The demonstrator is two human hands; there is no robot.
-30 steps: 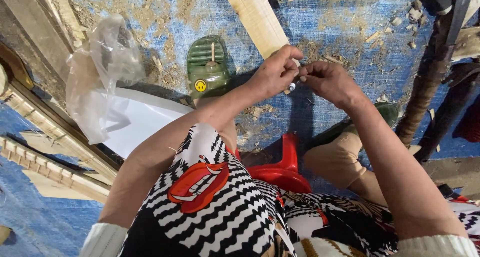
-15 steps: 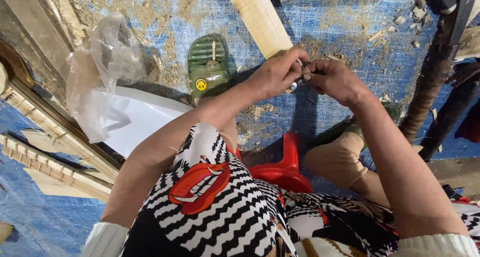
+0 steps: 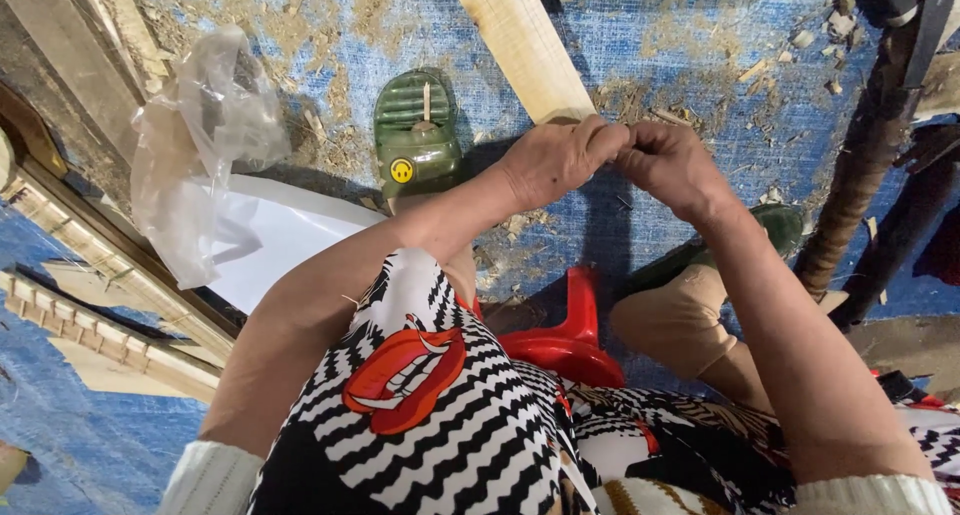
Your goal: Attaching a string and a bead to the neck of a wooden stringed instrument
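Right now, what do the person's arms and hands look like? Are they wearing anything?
Both forearms are bare. Cream ribbed knit sleeves are pushed up past the elbows, one on the left arm and one on the right arm. The left hand and right hand wear no gloves, and no rings or watch show.

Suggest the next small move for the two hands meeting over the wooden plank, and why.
Probably part the fingertips a little. The left hand and right hand are pinched together over the end of the plank, hiding whatever small thing they hold.
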